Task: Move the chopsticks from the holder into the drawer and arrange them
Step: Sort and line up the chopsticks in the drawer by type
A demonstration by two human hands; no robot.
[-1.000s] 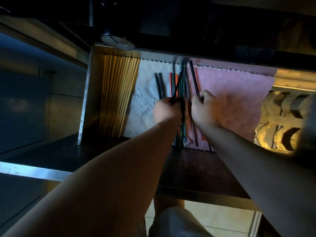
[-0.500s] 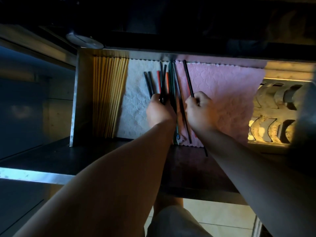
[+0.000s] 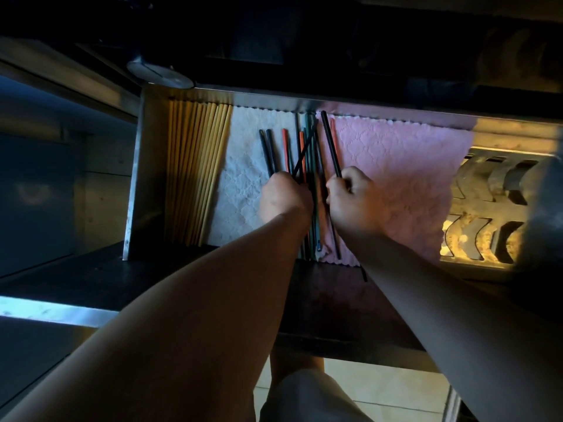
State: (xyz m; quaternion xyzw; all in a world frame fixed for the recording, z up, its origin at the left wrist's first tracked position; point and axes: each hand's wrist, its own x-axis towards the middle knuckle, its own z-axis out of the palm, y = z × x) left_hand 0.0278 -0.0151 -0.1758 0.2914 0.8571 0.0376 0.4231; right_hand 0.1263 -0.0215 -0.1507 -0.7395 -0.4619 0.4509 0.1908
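An open metal drawer (image 3: pixel 143 166) holds a white cloth (image 3: pixel 243 166) and a pink cloth (image 3: pixel 402 166). Several dark, orange and green chopsticks (image 3: pixel 310 147) lie across the seam between the cloths. My left hand (image 3: pixel 285 199) is closed around a black chopstick (image 3: pixel 304 153) that slants up to the right over the others. My right hand (image 3: pixel 355 202) grips another black chopstick (image 3: pixel 330 144) whose tip reaches the drawer's back edge. Two dark chopsticks (image 3: pixel 268 150) lie side by side just left of my left hand. No holder is recognisable.
Several yellow wooden chopsticks (image 3: pixel 198 175) are lined up at the drawer's left side. A metal rack with curved cut-outs (image 3: pixel 487 214) sits to the right. A round metal object (image 3: pixel 158 75) lies behind the drawer's left corner. A dark ledge (image 3: pixel 91 269) runs in front.
The black chopstick in my left hand has tilted from upright to slanting right across the pile. My right hand keeps its chopstick in about the same place. The view shifted slightly.
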